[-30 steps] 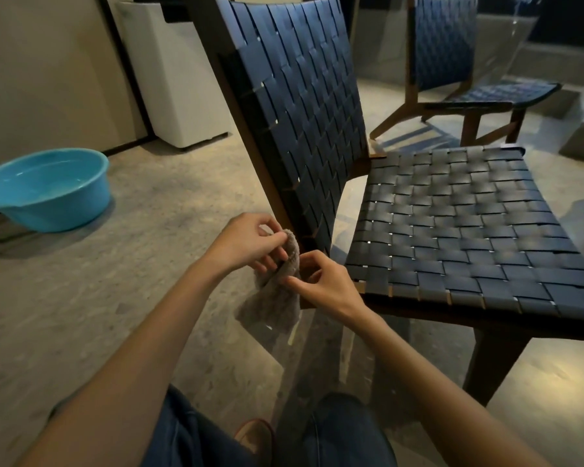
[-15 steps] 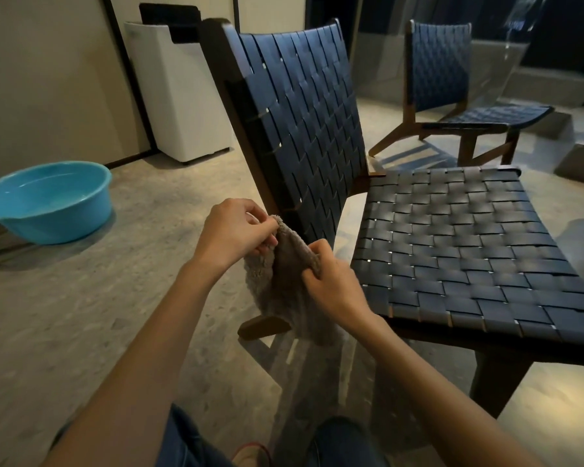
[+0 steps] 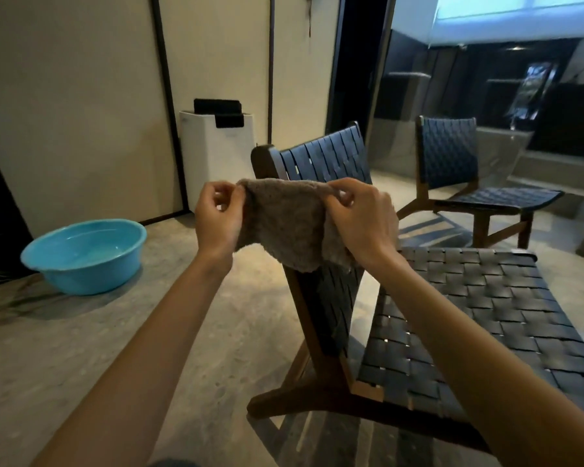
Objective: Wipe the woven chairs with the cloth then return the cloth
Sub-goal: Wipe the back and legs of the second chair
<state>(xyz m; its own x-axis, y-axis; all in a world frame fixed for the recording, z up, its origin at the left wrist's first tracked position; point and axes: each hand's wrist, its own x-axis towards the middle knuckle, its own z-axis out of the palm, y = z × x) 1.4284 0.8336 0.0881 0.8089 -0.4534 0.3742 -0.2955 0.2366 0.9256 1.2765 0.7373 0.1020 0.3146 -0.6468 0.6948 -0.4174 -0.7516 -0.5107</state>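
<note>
Left hand (image 3: 218,220) and right hand (image 3: 361,221) each pinch a top corner of one grey cloth (image 3: 285,222), stretched between them in front of the near chair (image 3: 418,318) back. It may brush the backrest; I can't be sure. A second chair (image 3: 466,183) stands beyond. One blue basin (image 3: 85,256) sits on the floor, left.

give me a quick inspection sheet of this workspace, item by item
surface: grey stone-look floor, bare where visible
job's things: brown cloth stretched open in front of the near woven chair; second woven chair behind
clutter: blue basin on the floor to the left
hands: left hand and right hand each pinch a top corner of the cloth
cables: nothing seen
surroundings: white unit against the wall, dark glass beyond
</note>
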